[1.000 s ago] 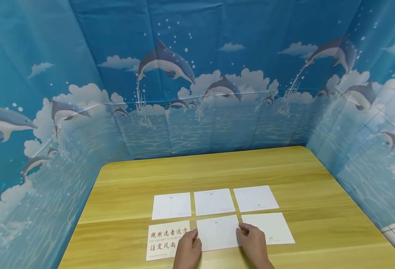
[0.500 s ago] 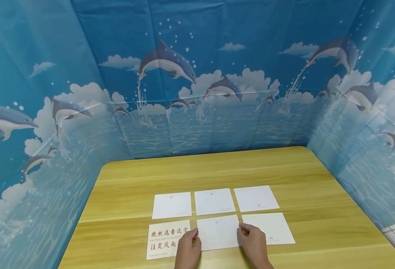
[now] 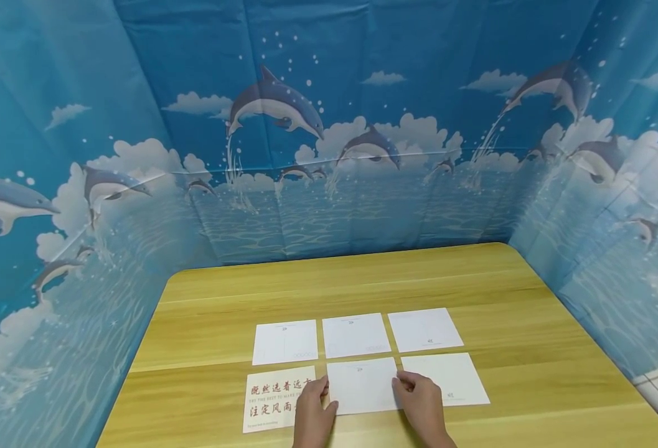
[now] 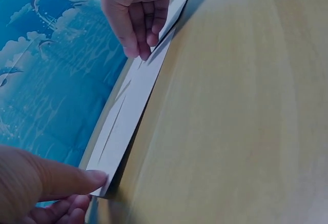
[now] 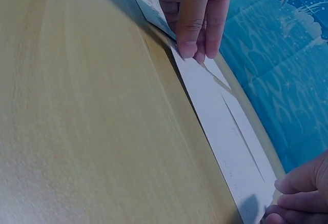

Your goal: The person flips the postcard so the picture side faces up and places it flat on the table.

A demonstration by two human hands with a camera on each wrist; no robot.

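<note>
A white postcard lies in the middle of the front row in the head view. My left hand pinches its left end, thumb over the near corner, as the left wrist view shows of that postcard. At the opposite end my right hand holds the right edge between thumb and fingers. A shadow under the near edge in both wrist views suggests it is slightly raised. Left of it, partly behind my left hand, lies a cream postcard with red Chinese characters. Another cream postcard lies beside my right hand.
Three white postcards, at left, middle and right, form a row behind. All lie on a wood-grain table with rounded far corners. A blue dolphin-print curtain surrounds the far side and both sides.
My left hand has shifted slightly, its thumb reaching a little further along the card's near corner. The right hand and the postcards stay almost where they were.
</note>
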